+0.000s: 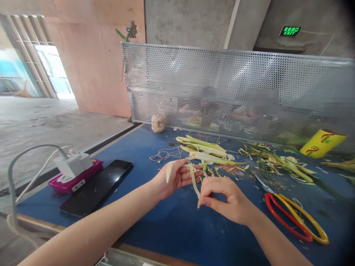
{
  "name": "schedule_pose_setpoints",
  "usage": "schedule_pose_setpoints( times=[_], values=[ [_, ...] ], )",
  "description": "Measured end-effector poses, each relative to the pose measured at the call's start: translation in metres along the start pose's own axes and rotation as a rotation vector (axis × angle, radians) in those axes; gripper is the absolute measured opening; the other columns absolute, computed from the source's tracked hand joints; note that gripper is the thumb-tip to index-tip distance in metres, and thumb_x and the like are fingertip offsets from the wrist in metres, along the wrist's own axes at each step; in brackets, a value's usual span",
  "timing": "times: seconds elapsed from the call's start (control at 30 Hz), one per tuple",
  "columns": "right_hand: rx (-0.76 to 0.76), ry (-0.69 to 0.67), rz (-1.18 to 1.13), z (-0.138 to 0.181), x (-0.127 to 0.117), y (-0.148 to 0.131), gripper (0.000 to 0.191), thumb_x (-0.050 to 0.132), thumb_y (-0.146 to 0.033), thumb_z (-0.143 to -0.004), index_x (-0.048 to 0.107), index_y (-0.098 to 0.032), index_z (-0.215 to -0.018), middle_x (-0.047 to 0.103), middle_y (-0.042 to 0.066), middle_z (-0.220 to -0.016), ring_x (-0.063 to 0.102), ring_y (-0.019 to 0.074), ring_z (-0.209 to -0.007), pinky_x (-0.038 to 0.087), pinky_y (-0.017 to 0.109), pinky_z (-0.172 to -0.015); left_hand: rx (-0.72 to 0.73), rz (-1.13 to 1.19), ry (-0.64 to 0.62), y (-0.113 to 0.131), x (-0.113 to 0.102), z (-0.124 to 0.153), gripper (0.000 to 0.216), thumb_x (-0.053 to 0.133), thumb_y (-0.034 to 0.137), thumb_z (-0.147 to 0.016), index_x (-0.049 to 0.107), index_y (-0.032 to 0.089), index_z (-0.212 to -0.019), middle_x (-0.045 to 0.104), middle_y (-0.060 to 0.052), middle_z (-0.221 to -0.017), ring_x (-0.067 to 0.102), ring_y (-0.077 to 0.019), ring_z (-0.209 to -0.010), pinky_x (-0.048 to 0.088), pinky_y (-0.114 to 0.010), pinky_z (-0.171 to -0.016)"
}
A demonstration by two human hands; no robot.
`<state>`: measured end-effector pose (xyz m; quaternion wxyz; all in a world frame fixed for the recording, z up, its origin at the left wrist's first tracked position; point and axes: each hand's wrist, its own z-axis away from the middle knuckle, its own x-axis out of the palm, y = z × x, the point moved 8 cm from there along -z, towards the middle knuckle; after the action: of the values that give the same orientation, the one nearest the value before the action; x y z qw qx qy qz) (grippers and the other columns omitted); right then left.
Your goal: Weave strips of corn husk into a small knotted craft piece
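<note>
My left hand point(179, 176) is turned palm up over the table, its fingers loosely curled round a pale, narrow husk-like leaf strip point(195, 183). Another pale piece point(168, 172) shows at the thumb side of that hand; whether it belongs to the same strip I cannot tell. The strip hangs down from the left fingers toward my right hand point(224, 197), whose thumb and index finger pinch its lower end. Just beyond the hands lie several pale green leaf pieces point(208, 147). A pair of scissors point(294, 214) with red and yellow handles rests to the right.
A phone point(97, 188) and a purple power strip point(76, 177) with chargers sit at the left edge. Toward the back are thread point(165, 153), a pale round lump point(158, 123), leaf scraps point(288, 164) and a yellow roll point(323, 143). A perforated metal screen point(177, 74) borders the table.
</note>
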<state>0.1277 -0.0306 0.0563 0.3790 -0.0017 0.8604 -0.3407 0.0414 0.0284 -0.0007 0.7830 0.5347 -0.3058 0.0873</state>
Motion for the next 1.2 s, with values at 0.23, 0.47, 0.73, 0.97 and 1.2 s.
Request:
schedule_pose_setpoints(
  times=[0.23,0.47,0.73,0.97,1.2],
  values=[
    [0.15,-0.275,-0.035,0.005,0.02,0.01,0.016,0.056,-0.014,-0.077,0.065,-0.015,-0.065,0.062,0.002,-0.063,0.055,0.0106,-0.058,0.045,0.022,-0.058,0.088,0.031,0.047,0.009,-0.007,-0.002,0.015,0.044,0.015,-0.084,0.043,0.011,-0.099,0.067,-0.019,-0.089,0.066,-0.0271,-0.083,0.05,-0.042,-0.079],
    [0.253,-0.447,-0.205,0.014,0.023,0.019,0.015,0.056,-0.019,-0.078,0.068,-0.015,-0.071,0.063,0.002,-0.061,0.058,0.0115,-0.057,0.045,0.022,-0.056,0.142,-0.007,0.09,0.016,-0.004,0.004,0.044,0.049,0.02,-0.083,0.033,0.007,-0.123,0.065,-0.023,-0.095,0.067,-0.0271,-0.078,0.051,-0.04,-0.074],
    [0.392,0.203,-0.075,0.008,-0.032,0.055,0.035,0.039,-0.036,-0.088,0.059,-0.017,-0.066,0.048,-0.002,-0.05,0.044,0.0096,-0.047,0.036,0.021,-0.047,0.08,-0.231,-0.114,0.002,0.016,0.012,0.074,0.058,0.017,-0.078,0.014,0.012,-0.138,0.069,-0.014,-0.082,0.068,-0.0238,-0.07,0.051,-0.036,-0.068],
    [0.501,0.148,-0.13,0.005,-0.012,0.063,0.034,0.039,-0.041,-0.087,0.057,-0.016,-0.072,0.046,-0.002,-0.055,0.043,0.0107,-0.053,0.033,0.023,-0.049,0.071,-0.402,-0.222,-0.006,0.025,0.02,0.084,0.058,0.019,-0.078,-0.001,0.017,-0.139,0.068,-0.008,-0.075,0.066,-0.0199,-0.057,0.05,-0.03,-0.057],
    [0.525,0.109,-0.395,0.002,0.003,0.061,0.027,0.049,-0.034,-0.082,0.056,-0.015,-0.065,0.043,-0.004,-0.051,0.039,0.0071,-0.048,0.03,0.02,-0.047,0.081,-0.441,-0.257,-0.009,0.031,0.023,0.1,0.055,0.011,-0.078,-0.029,0.016,-0.132,0.068,-0.006,-0.072,0.065,-0.0168,-0.052,0.048,-0.026,-0.053]
  ],
)
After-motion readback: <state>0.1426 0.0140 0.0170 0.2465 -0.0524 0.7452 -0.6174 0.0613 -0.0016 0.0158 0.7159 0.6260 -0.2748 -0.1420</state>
